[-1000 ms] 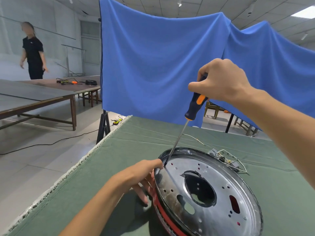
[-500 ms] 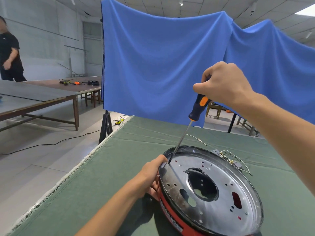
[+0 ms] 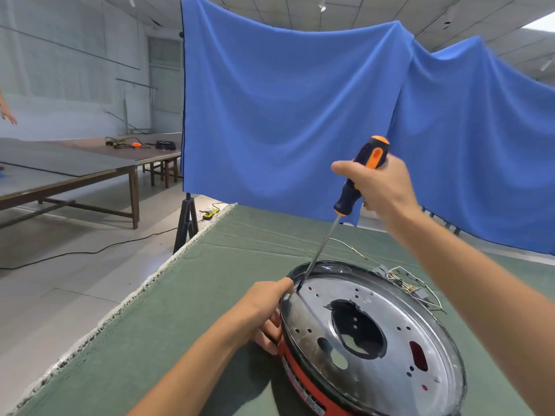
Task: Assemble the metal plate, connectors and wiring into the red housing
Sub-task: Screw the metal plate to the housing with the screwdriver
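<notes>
Right hand (image 3: 380,187) fingers clench orange-black screwdriver (image 3: 359,181), tip at round shiny metal plate (image 3: 375,325) rim, lower right of frame. Left hand (image 3: 264,307) grasps red housing (image 3: 303,382) edge just beside tip; slip risks jabbing fingers.

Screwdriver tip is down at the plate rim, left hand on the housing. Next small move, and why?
Probably turn the orange-and-black screwdriver in place under light downward pressure. Its tip meets the round silver metal plate at the far-left edge, the right hand grips the handle, and the left hand braces the red round housing. Whether a screw sits under the tip cannot be told.
</notes>
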A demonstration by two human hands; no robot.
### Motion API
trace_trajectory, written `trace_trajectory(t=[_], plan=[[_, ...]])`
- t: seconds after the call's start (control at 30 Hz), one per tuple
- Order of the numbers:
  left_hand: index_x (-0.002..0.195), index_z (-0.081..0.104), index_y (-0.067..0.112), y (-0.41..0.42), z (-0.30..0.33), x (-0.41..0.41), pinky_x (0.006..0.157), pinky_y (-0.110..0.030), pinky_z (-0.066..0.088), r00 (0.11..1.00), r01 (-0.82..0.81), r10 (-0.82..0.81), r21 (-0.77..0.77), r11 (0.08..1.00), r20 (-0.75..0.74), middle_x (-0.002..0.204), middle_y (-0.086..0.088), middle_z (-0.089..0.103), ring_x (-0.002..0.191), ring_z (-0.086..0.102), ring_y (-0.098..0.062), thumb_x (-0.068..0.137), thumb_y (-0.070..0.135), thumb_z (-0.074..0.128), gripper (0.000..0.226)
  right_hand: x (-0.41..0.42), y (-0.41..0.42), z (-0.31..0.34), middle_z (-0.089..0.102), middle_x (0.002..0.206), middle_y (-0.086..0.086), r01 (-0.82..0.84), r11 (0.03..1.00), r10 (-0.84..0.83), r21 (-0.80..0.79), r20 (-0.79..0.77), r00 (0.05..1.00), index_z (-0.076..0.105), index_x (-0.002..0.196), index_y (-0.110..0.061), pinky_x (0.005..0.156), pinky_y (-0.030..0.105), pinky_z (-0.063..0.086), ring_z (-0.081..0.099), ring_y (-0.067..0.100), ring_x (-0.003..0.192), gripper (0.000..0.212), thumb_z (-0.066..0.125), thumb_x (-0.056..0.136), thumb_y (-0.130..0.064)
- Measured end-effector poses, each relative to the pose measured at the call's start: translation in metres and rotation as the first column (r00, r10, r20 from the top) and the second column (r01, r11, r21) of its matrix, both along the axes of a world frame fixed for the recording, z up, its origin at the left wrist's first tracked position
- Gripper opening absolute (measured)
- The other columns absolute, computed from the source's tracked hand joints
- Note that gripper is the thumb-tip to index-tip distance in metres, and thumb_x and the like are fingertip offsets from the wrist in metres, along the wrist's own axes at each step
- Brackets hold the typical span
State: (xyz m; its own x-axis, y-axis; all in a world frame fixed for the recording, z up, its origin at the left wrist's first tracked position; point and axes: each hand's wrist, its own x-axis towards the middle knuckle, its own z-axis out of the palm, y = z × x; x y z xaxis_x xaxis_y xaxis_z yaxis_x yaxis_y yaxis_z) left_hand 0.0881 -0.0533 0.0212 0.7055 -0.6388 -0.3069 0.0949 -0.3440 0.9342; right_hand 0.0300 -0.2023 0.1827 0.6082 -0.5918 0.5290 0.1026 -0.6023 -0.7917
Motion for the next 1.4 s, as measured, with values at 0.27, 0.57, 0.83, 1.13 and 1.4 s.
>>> trace_trajectory(t=[0.27, 0.57, 0.83, 1.13, 1.4], plan=[[0.110, 0.069, 0.028, -0.017, 0.005, 0.010, 0.090, -0.026, 0.050, 0.917, 0.026, -0.008, -0.040, 0.999, 0.398, 0.103, 0.000, 0.072, 0.092, 0.064, -0.013, 0.079, 0.016, 0.072, 0.034, 0.030, 0.022, -0.047, 0.067, 0.053, -0.002, -0.093, 0.995, 0.095, 0.023, -0.125, 0.988, 0.054, 0.067, -0.007, 0.036, 0.018, 0.032, 0.037, 0.011, 0.031, 0.018, 0.054, 0.082, -0.019], [0.092, 0.076, 0.025, -0.026, 0.006, 0.016, 0.069, -0.022, 0.045, 0.816, -0.030, -0.084, 0.187, 0.982, 0.572, 0.084, 0.003, 0.070, 0.085, 0.063, -0.024, 0.076, 0.019, 0.073, 0.018, 0.037, 0.029, -0.045, 0.032, 0.056, 0.009, -0.043, 0.998, 0.047, -0.052, 0.082, 0.996, 0.033, 0.056, -0.010, 0.051, 0.030, 0.024, 0.028, 0.017, 0.056, 0.025, 0.050, 0.073, -0.015], [0.121, 0.061, 0.033, -0.023, 0.000, 0.014, 0.078, -0.036, 0.055, 0.867, -0.051, 0.030, 0.028, 0.998, 0.497, 0.100, -0.006, 0.071, 0.095, 0.064, -0.031, 0.080, 0.002, 0.053, 0.052, 0.024, 0.005, -0.049, 0.059, 0.045, 0.002, -0.083, 0.997, 0.082, -0.006, -0.022, 0.996, 0.055, 0.061, -0.001, 0.042, 0.022, 0.034, 0.042, 0.016, 0.035, 0.028, 0.054, 0.081, -0.021], [0.080, 0.054, 0.001, -0.005, 0.013, 0.014, 0.041, -0.042, 0.055, 0.958, -0.056, -0.018, 0.250, 0.967, 0.286, 0.068, -0.016, 0.051, 0.057, 0.065, -0.037, 0.083, 0.013, 0.040, 0.019, -0.035, -0.017, -0.056, 0.069, 0.062, -0.004, 0.169, 0.981, -0.163, -0.091, 0.064, 0.985, 0.070, 0.060, -0.019, 0.063, 0.033, 0.049, 0.063, 0.015, 0.061, 0.045, 0.048, 0.075, -0.055], [0.077, 0.054, 0.011, 0.004, 0.010, 0.020, 0.042, -0.032, 0.053, 0.952, -0.301, 0.301, 0.001, 0.954, 0.047, 0.057, -0.008, 0.061, 0.056, 0.057, -0.024, 0.092, 0.020, 0.035, 0.027, -0.060, -0.038, -0.065, 0.069, 0.059, 0.007, -0.239, 0.908, 0.264, 0.345, -0.027, 0.964, 0.064, 0.094, -0.002, 0.035, 0.018, 0.040, 0.058, 0.015, 0.039, 0.035, 0.071, 0.077, -0.031]])
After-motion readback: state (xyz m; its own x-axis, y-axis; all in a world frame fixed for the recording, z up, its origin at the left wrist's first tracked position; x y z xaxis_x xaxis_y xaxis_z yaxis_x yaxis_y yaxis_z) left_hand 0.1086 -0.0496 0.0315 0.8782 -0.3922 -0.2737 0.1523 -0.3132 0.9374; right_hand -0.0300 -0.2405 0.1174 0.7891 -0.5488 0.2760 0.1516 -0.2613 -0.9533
